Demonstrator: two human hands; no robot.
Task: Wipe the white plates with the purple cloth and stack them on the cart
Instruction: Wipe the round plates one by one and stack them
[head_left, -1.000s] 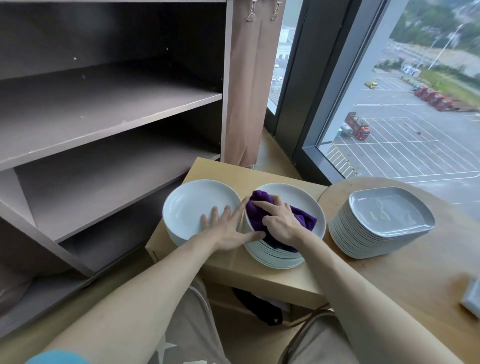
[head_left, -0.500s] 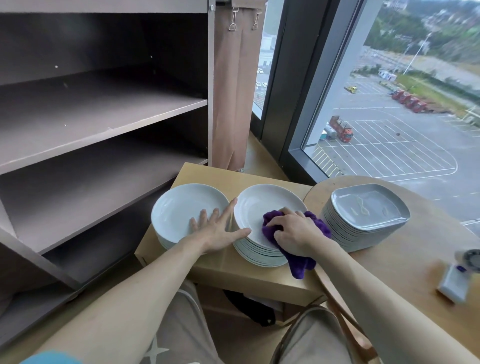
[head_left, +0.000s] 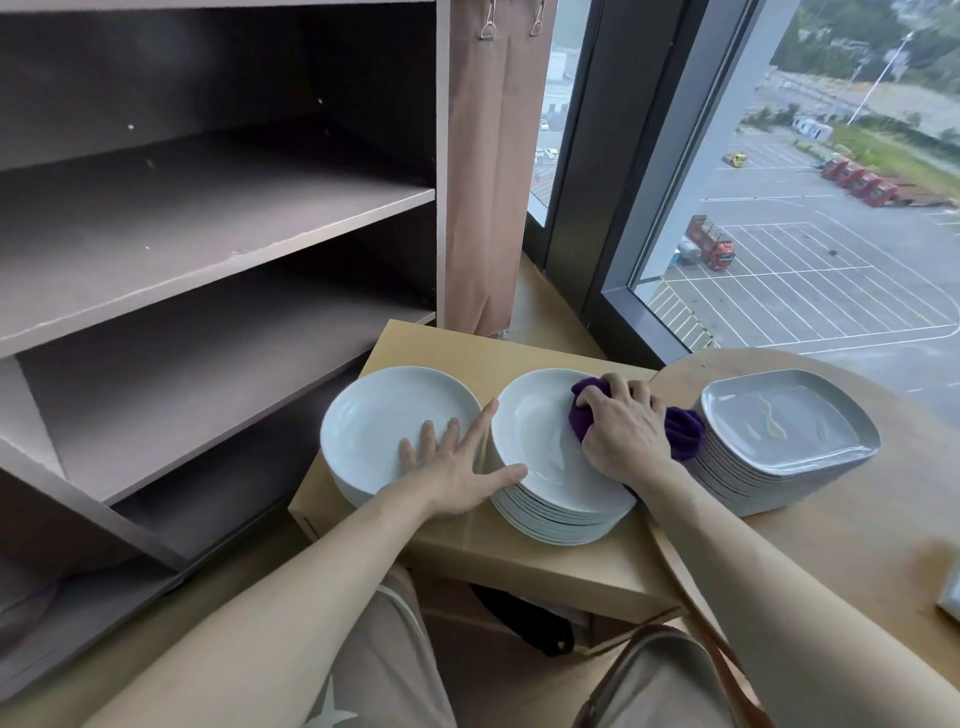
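Grip of the right hand (head_left: 626, 436): fingers curled over the bunched purple cloth (head_left: 687, 435), pressing it on the far right part of the top white plate (head_left: 540, 441) of the right-hand stack. By contrast the left hand (head_left: 457, 462) lies flat and holds nothing, its straight fingers spread on the left stack (head_left: 384, 421) and its thumb at the right stack's near rim. Both stacks sit on the low wooden counter (head_left: 519, 343), the right one close to its near edge. Risk, judged: a hard sideways stroke could slide the top plate off its pile toward that edge, or knock it into the grey square plates (head_left: 784, 421) just beside; one thumb is little bracing. Hidden: most of the cloth and the plate surface under the hand. Plate counts are unreadable. Which surface is the cart cannot be told. A pale object (head_left: 950, 597) is cut off at the right edge.
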